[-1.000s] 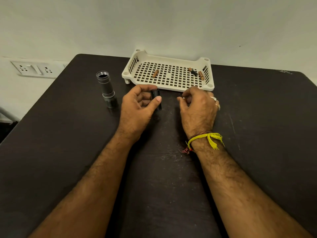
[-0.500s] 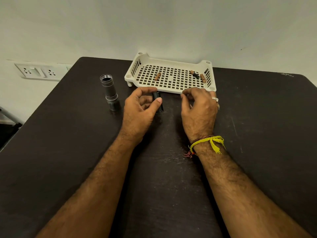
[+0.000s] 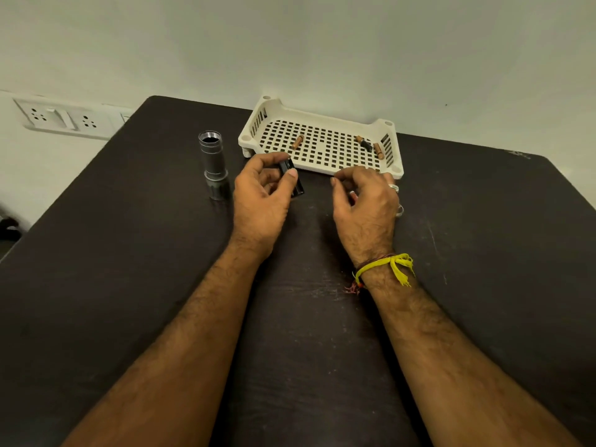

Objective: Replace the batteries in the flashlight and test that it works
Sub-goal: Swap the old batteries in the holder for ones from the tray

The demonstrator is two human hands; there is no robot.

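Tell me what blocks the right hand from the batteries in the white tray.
Nothing visible. The right hand hovers at the tray's low near rim; the batteries lie uncovered just beyond it.

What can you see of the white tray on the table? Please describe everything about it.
The white tray looks like plastic, shallow, with a grid of square holes in its floor, slotted side walls and round corner posts. It sits flat at the far edge of the dark table, near the wall. Inside lie brown batteries and a small dark piece. Neither hand plainly touches it.
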